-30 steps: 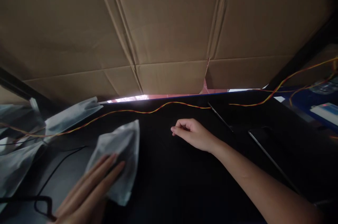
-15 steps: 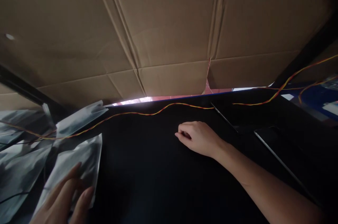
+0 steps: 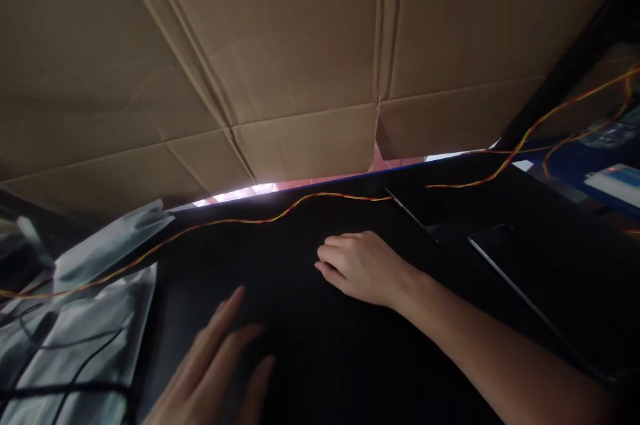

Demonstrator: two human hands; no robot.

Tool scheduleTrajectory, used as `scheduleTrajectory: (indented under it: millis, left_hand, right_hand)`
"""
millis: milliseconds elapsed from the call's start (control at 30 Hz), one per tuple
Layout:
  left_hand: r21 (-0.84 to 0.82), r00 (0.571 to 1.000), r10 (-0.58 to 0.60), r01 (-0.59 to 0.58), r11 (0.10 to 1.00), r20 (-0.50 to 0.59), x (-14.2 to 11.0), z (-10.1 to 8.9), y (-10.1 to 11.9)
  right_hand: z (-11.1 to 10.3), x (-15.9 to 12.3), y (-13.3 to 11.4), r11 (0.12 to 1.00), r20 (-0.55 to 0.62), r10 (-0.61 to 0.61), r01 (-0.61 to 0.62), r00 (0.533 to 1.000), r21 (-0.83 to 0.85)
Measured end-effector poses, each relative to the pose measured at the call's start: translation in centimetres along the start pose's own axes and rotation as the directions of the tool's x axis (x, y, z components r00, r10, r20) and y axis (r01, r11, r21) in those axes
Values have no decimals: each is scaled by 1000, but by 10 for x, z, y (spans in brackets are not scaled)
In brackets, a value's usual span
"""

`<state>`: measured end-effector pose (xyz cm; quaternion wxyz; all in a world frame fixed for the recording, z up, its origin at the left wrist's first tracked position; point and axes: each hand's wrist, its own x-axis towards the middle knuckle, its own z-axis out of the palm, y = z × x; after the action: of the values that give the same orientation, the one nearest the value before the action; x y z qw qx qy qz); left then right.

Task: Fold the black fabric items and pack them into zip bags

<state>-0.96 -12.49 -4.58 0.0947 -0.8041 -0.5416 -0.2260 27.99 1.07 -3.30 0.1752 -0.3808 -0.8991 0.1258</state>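
Observation:
My right hand (image 3: 357, 265) rests on the black tabletop (image 3: 295, 371) with its fingers curled in, and nothing shows between them. At the lower left, my left hand (image 3: 215, 365) hovers over the tabletop, slightly blurred, fingers apart and holding nothing. To its left lie translucent plastic bags (image 3: 95, 318), with thin black cables across them. A flat dark panel with a pale edge (image 3: 520, 278), perhaps a screen, lies right of my right forearm. Behind it is a second dark panel (image 3: 415, 205).
A twisted red-and-yellow wire (image 3: 310, 197) runs across the back of the table. Behind stands a creased cardboard sheet (image 3: 300, 45), with a bright gap beneath it. At the right, a white device with a red light (image 3: 617, 181) sits on a blue surface.
My left hand has moved right, off the plastic bag and over the black tabletop. My right hand stays closed on the table. The view has shifted somewhat to the right.

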Motion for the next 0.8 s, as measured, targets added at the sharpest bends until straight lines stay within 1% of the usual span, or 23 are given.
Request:
scheduleTrajectory:
  millis: [33, 67, 100, 167, 233, 267, 300, 333, 400, 467, 533, 667, 800]
  left_hand:
    - [2, 998, 57, -57, 998, 39, 25, 4, 14]
    - [6, 991, 111, -112, 994, 75, 50, 9, 24]
    - [-11, 980, 153, -152, 988, 126, 74, 15, 28]
    - [-91, 962, 200, -186, 978, 184, 112, 32, 24]
    - [-161, 945, 219, -183, 970, 245, 131, 54, 12]
    - [-178, 936, 225, -181, 967, 270, 134, 65, 6]
    - [-185, 929, 231, -182, 966, 289, 133, 75, 1]
    - [-186, 923, 238, -188, 964, 302, 130, 83, -2]
    - [-188, 913, 258, -206, 960, 315, 122, 91, -5]
    - [-187, 908, 269, -218, 958, 321, 117, 92, -4]
    - [-175, 904, 267, -219, 960, 334, 118, 90, -3]
    - [-160, 896, 249, -203, 966, 368, 122, 87, -1]
    - [-196, 898, 228, -164, 967, 377, 122, 86, -1]
  right_hand:
    - [0, 1, -1, 1000, -4, -11, 11, 1000, -7]
    - [-1, 1, -3, 1000, -9, -18, 18, 1000, -17]
    - [-1, 2, -4, 999, -23, -23, 22, 999, -24]
    - [-3, 4, -5, 1000, -105, -26, 24, 994, -20]
    - [-3, 4, -3, 1000, -234, -22, 25, 972, 10]
    - [-2, 3, -2, 999, -281, -20, 28, 959, 24]
    - [0, 2, 0, 999, -293, -18, 28, 956, 30]
    - [4, 1, 3, 1000, -265, -7, 14, 964, 25]
    - [13, -3, 8, 999, -132, 43, -44, 990, -5]
    - [21, -7, 12, 994, 8, 101, -101, 995, -42]
    - [25, -9, 14, 989, 88, 134, -129, 987, -66]
    - [24, -7, 16, 986, 162, 147, -131, 976, -104]
    - [20, -6, 15, 983, 198, 157, -133, 968, -130]
